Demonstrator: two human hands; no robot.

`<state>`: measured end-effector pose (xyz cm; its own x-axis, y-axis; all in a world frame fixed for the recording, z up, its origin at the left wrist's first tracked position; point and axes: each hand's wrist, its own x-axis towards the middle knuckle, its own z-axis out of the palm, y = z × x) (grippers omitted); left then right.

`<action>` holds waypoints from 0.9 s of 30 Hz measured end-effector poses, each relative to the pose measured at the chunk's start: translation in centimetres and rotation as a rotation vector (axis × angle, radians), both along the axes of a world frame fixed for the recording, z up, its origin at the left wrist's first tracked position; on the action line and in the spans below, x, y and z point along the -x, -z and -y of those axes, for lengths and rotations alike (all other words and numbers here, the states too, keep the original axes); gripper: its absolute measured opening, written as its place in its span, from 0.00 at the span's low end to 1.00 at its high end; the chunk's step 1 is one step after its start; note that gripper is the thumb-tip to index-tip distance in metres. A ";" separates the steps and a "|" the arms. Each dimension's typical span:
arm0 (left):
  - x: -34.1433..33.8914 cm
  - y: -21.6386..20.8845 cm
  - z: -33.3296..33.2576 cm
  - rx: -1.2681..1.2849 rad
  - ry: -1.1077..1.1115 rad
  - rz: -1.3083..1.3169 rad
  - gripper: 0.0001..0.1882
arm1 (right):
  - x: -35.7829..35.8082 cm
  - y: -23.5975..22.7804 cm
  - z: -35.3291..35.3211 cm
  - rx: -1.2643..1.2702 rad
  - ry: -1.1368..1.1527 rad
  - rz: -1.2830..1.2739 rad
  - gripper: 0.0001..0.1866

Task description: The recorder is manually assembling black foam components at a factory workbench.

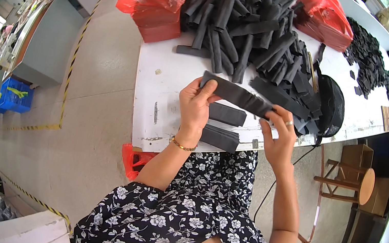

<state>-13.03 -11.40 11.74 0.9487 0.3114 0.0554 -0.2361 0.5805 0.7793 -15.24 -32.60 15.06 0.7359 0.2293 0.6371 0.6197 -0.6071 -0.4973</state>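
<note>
Above the white table (154, 70), I hold a flat black fabric strip (237, 94) stretched sideways. My left hand (194, 106) pinches its left end, thumb on top. At the other end, the fingers of my right hand (279, 134) close on the strip, which looks slightly creased there. Beneath my hands, near the table's front edge, lie two small stacks of black strips, a farther stack (227, 115) and a nearer stack (220, 138). Beyond them rises a big heap of folded black fabric pieces (241, 31). Loose flat black strips (294, 100) spread to the right.
Red plastic bags, one at left (155, 26) and one at right (326, 22), flank the heap. A round black mesh object (330, 106) stands at the right edge with a cord hanging down. Small black pieces (372, 59) cover the far right. A wooden stool (366, 186) is at right.
</note>
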 end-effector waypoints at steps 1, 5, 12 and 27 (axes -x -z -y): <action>-0.1 0.7 -0.1 0.000 -0.057 -0.001 0.06 | 0.3 0.0 -1.1 -0.215 0.037 -0.251 0.13; -0.9 1.1 -0.9 0.118 -0.152 -0.080 0.04 | -0.1 1.5 -2.8 -0.875 0.008 -0.321 0.07; -1.0 0.9 -2.9 -0.017 -0.325 -0.041 0.06 | -1.3 0.2 -0.6 -0.986 0.060 -0.415 0.24; -0.8 2.0 0.1 -0.032 -0.179 -0.135 0.08 | -1.4 2.3 -2.8 -0.989 0.041 -0.630 0.09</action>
<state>-12.19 -11.52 9.70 0.8781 0.4752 -0.0561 -0.2249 0.5133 0.8282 -13.82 -29.83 12.74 0.9802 -0.1926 0.0455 0.0849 0.2019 -0.9757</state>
